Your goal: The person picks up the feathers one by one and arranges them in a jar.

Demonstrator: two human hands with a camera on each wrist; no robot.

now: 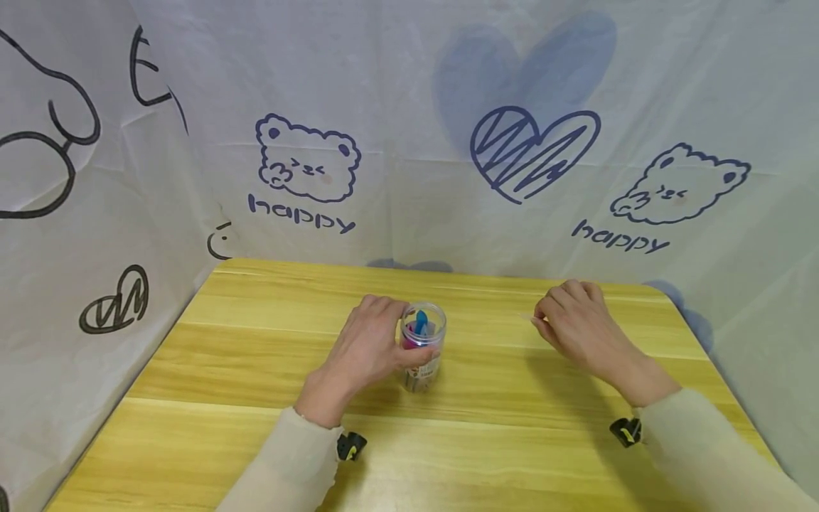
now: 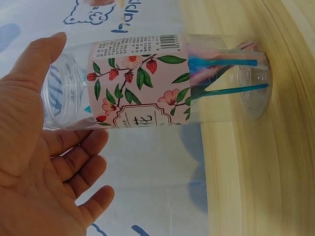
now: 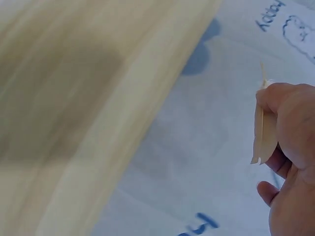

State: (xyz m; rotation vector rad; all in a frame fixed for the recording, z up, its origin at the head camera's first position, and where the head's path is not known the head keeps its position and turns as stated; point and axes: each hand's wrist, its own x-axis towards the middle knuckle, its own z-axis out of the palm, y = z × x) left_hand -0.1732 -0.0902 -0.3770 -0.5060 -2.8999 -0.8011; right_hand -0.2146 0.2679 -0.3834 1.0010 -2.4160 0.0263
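My left hand (image 1: 366, 340) grips a clear plastic jar (image 1: 420, 377) near its uncovered rim, thumb on one side and fingers on the other. The jar stands upright on the table and has a pink floral label (image 2: 140, 88). Inside are several colored feathers; a blue one (image 1: 420, 324) shows through the mouth, with pink and teal pieces lower down. To the right, my right hand (image 1: 579, 328) is raised over the table. Between thumb and finger it pinches a cream-colored feather (image 3: 261, 135), whose thin quill sticks out past the fingertips.
Both hands work over a yellow wood-grain table (image 1: 256, 455). A white cloth (image 1: 409, 85) with drawn bears and hearts hangs along its back and sides. Small black devices (image 1: 350, 446) are strapped at both wrists.
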